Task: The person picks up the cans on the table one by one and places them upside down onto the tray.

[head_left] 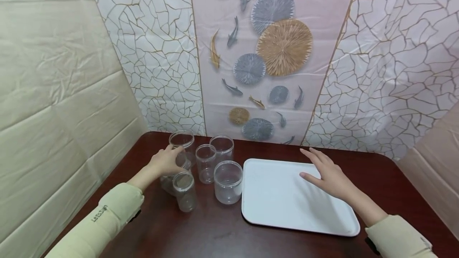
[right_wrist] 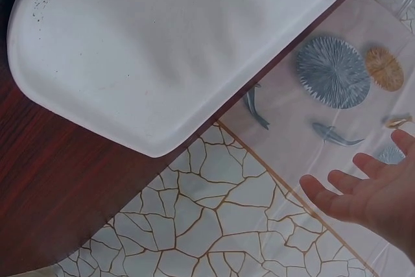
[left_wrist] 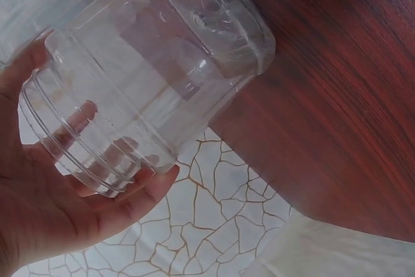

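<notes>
My left hand [head_left: 166, 162] is at the left of a cluster of clear plastic jars. In the left wrist view its thumb and fingers curl round the ridged rim end of one clear jar [left_wrist: 123, 95]. The head view shows that jar partly covered by the hand, close behind a narrow upright jar [head_left: 186, 198]. Over the white tray [head_left: 272, 202] hovers my right hand [head_left: 331, 178], fingers spread and holding nothing. In the right wrist view that hand [right_wrist: 382, 199] appears at the right edge, and shadows fall on the tray.
Beside the tray's left edge stands a wide clear jar [head_left: 228, 188]. Behind it are a slim jar [head_left: 206, 166], another jar [head_left: 222, 146] and a larger one [head_left: 183, 138] at the back left. The dark red wooden table [head_left: 215, 234] meets a patterned wall covering [head_left: 165, 71].
</notes>
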The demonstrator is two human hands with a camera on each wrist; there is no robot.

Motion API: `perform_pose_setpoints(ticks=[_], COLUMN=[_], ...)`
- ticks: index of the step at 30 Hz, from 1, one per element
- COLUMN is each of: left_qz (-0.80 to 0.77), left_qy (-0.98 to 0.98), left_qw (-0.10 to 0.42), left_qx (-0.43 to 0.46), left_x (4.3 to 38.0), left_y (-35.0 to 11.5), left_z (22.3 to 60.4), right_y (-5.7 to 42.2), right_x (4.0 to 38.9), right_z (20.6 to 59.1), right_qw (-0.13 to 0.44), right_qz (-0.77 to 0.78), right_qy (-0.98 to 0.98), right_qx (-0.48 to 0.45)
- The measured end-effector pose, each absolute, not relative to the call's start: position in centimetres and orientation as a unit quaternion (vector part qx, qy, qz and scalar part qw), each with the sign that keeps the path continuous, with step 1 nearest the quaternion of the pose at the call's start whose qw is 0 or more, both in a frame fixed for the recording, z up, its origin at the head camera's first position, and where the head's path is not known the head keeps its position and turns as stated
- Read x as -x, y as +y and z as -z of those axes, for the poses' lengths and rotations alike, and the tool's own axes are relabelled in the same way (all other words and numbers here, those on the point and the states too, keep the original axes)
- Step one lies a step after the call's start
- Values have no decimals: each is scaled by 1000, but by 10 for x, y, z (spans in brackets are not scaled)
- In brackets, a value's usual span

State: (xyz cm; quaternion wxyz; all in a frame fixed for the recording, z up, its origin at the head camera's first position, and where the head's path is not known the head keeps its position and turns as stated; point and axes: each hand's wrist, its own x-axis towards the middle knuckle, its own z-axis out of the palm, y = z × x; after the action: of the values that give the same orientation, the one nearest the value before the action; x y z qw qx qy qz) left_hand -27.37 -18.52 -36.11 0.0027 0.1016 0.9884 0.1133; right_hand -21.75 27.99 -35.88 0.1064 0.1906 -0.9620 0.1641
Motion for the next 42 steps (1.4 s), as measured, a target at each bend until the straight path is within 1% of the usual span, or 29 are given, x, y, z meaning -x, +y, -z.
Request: perform_pose_setpoints(ticks=[15,24,32,42], left_qz=[-99,-100,-93,-97], left_qy=[989,989,988,986], left_qw=[15,14,32,26], left_qx=[-106,-109,-121,-131], left_x=[277,276,273,264], left_y=[-186,-189,-191,-199], left_z=[357,340,331,320], right_y=[278,277,278,279], right_x=[218,219,218,217], right_z=[358,354,356,357], right_qw=[100,103,106,101], right_qz=[-158,-150,-154,-164], right_qy=[-964,-965,-964,-963], right_qx=[-188,-187,-190,-187])
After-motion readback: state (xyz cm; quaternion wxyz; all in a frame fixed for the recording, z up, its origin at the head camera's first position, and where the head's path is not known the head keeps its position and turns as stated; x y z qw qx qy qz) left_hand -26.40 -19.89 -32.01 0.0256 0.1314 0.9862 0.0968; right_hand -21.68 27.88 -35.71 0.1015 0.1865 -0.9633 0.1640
